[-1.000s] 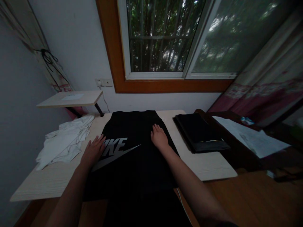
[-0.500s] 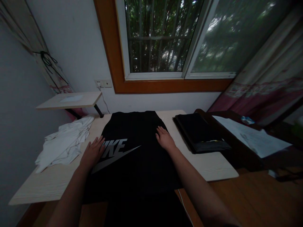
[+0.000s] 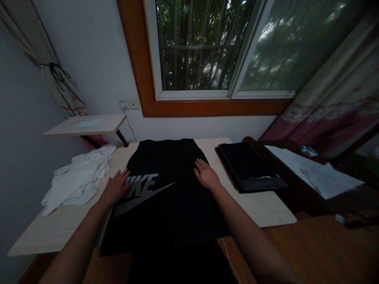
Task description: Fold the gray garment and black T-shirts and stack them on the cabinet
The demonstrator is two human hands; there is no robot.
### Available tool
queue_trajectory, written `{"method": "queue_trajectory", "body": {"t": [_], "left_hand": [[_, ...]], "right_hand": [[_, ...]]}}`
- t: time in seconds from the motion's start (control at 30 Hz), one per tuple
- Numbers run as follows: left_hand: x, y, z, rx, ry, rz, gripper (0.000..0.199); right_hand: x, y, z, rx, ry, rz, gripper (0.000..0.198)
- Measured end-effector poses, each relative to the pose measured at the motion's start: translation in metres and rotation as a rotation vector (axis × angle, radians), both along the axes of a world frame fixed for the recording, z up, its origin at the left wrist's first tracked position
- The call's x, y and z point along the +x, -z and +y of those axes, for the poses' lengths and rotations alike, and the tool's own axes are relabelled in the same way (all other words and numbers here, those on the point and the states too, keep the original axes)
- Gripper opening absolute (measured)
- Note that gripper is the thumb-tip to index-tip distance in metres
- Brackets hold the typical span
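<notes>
A black T-shirt (image 3: pixel 174 205) with a grey printed logo lies spread over the table, its lower part reaching the front edge. My left hand (image 3: pixel 117 185) rests on the shirt's left side, over the first letter of the print, fingers stretched out. On the right side of the shirt my right hand (image 3: pixel 206 173) lies flat with its fingers extended. Neither hand grips the cloth. Whether the shirt is one layer or folded I cannot tell.
Crumpled white cloth (image 3: pixel 78 179) lies left, below a small raised shelf (image 3: pixel 89 124). Folded black clothes (image 3: pixel 248 163) are stacked at the right of the pale table (image 3: pixel 274 209). A dark side table beyond holds a white sheet (image 3: pixel 310 169). A white cable (image 3: pixel 227 254) hangs in front.
My left hand and forearm have shifted slightly left, and more of the shirt's lower left edge shows. The right hand is almost unmoved on the shirt.
</notes>
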State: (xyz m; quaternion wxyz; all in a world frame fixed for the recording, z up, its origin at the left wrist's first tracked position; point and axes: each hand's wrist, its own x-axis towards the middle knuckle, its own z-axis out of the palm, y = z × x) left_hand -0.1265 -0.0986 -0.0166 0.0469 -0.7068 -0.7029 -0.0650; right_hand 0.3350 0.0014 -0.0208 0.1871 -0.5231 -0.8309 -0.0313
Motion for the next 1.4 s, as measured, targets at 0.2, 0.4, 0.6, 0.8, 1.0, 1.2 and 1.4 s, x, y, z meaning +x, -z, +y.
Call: {"method": "queue_trajectory", "body": {"t": [0.2,0.4,0.6,0.8,1.0,1.2,1.4], "left_hand": [[0.055,-0.021,0.036,0.112,0.024,-0.043,0.057],[0.114,-0.009,0.064,0.158,0.034,-0.111,0.057],[0.109,0.009,0.067,0.188,0.078,-0.156,0.057],[0.091,0.008,0.056,0.126,0.149,-0.117,0.053],[0.068,0.008,0.037,0.141,0.173,-0.060,0.054],[0.057,0.008,0.024,0.091,0.151,-0.022,0.058],[0.064,0.003,0.012,0.106,0.115,0.021,0.059]], "right_hand": [[-0.001,-0.001,-0.001,0.015,0.008,0.004,0.052],[-0.002,-0.008,-0.004,-0.002,0.016,0.015,0.052],[-0.002,-0.010,-0.005,-0.020,0.013,0.033,0.051],[-0.001,-0.009,-0.006,-0.023,0.013,0.021,0.052],[0.000,-0.008,-0.007,-0.014,0.016,0.015,0.050],[0.001,-0.006,-0.010,-0.007,0.013,0.018,0.050],[0.003,-0.008,-0.017,-0.024,0.005,0.009,0.050]]}}
